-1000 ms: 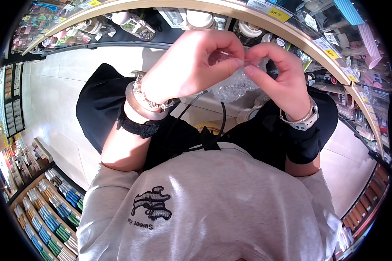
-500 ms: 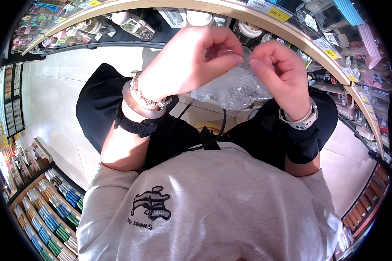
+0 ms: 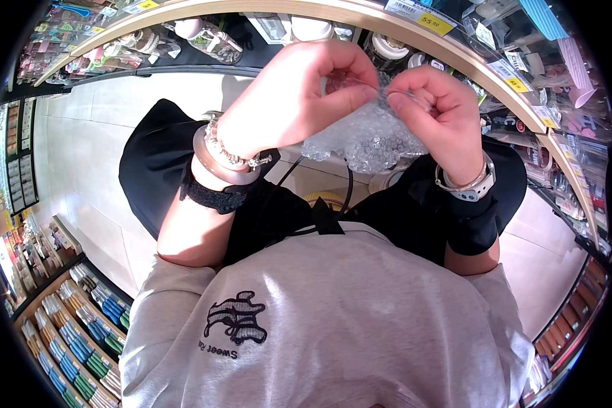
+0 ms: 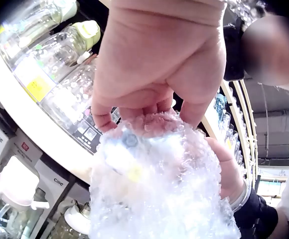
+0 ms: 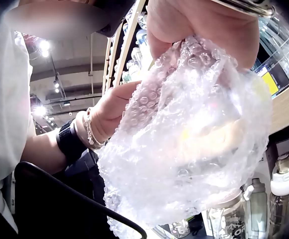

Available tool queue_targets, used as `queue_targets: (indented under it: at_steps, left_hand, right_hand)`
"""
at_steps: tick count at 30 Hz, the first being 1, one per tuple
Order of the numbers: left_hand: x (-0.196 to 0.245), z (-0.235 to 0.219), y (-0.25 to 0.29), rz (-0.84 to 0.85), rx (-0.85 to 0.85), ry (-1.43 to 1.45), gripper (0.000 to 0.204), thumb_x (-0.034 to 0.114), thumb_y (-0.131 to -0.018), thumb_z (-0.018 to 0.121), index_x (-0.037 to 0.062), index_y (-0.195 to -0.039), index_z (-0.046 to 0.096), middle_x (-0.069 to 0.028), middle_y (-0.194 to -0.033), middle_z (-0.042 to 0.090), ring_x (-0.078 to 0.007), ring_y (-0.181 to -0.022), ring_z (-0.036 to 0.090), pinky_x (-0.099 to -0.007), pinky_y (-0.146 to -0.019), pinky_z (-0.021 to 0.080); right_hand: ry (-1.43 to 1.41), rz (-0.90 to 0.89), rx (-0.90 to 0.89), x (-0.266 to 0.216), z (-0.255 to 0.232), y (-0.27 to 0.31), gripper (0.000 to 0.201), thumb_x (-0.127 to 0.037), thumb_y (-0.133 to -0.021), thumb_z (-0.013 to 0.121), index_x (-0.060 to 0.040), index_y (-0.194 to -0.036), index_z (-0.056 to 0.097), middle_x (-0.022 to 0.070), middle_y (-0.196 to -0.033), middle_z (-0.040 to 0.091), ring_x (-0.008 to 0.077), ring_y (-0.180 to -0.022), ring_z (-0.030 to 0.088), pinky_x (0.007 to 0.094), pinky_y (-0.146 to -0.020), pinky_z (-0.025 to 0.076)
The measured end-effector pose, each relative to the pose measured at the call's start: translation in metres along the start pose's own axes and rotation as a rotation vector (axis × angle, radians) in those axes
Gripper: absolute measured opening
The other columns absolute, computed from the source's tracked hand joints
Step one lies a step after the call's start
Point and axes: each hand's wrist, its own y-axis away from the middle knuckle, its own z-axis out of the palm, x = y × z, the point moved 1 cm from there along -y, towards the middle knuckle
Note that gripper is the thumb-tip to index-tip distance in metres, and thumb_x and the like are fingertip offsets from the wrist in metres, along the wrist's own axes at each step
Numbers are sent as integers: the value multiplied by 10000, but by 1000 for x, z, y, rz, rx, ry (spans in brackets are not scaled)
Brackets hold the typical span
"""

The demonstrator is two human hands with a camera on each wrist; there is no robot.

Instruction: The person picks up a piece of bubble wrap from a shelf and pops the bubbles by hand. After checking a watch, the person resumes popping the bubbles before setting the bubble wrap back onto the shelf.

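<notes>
Shelving (image 4: pixel 15 102) is curving across the scene ahead of me, with a pale tiled floor (image 3: pixel 81 156) lying below it. Bubble wrap (image 3: pixel 381 146), the item under inspection, is hanging in front of the shelving, above my knees, touching neither floor nor shelf. It is bunching at the top and spreading loosely lower down. A pale shape (image 5: pixel 214 142) is showing faintly through it; whether this is contents or something seen behind, I cannot tell.

Progress, in my judgement: the work is running partway. The wrap is already being held up by its top edge; handling of that edge is appearing unfinished, and the wrap is not yet resting on anything. Whether it is being opened or closed, I cannot determine.

My left hand (image 3: pixel 299 95) is curling well in, pinching the upper edge between thumb and fingers. My right hand (image 3: pixel 445 122) is pinching the same edge just beside it, thumb meeting bent fingers. Neither is standing open. A clear bottle (image 5: pixel 286 199) is standing on display beyond, clear of my grip.
</notes>
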Motion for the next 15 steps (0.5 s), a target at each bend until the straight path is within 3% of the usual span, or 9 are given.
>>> queue_targets:
  at_steps: [15]
  left_hand:
    - [-2,7,0,68,-11,89,101,84,-821,535,-13,-838,510,-26,-746,495,-107,-702,429,-230,-667,374]
  right_hand:
    - [-33,-40,16,2,1,0,45,-43,-768,618,-16,-787,588,-74,-524,403,4,-486,322,174,-449,256]
